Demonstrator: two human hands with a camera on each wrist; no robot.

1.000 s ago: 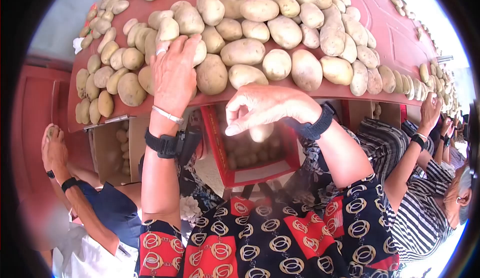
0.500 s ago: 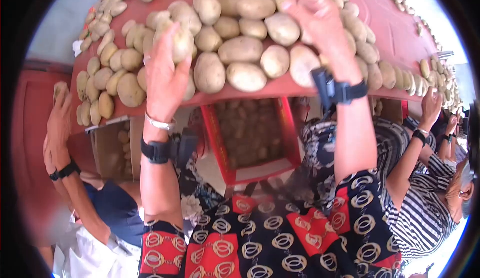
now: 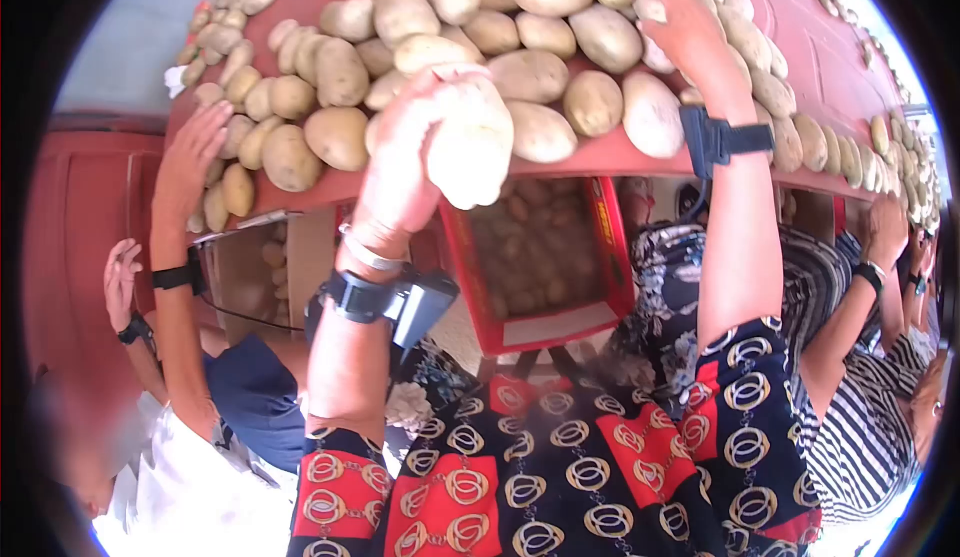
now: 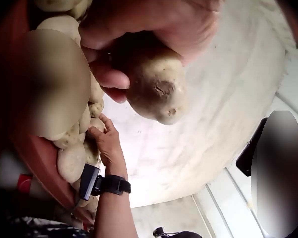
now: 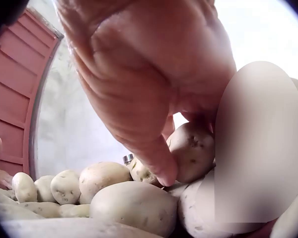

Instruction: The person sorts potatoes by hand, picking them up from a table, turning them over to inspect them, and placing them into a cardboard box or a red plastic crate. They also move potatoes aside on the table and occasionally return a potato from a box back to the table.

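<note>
My left hand [image 3: 400, 162] grips a large pale potato [image 3: 470, 147], held up over the front edge of the red table [image 3: 340, 189]. In the left wrist view, the thumb and fingers curl round that potato [image 4: 161, 89], and a dark rough scar marks its end. Farther back, on the right side of the pile, my right hand [image 3: 695, 42] reaches in among the potatoes. Thumb and fingers pinch a smaller potato [image 5: 191, 151] in the right wrist view, low among the others. Several potatoes [image 3: 592, 104] lie in rows around both hands.
A red box [image 3: 465, 292] partly filled with potatoes stands below the table edge in front of me. A cardboard box [image 3: 315, 257] stands to its left. Another person's hand [image 3: 190, 147] touches potatoes at left; a person in stripes [image 3: 850, 427] sits at right.
My right hand has gone from above the red box, where a potato was below it, to the back right of the pile. My left hand has lifted a potato and moved right.
</note>
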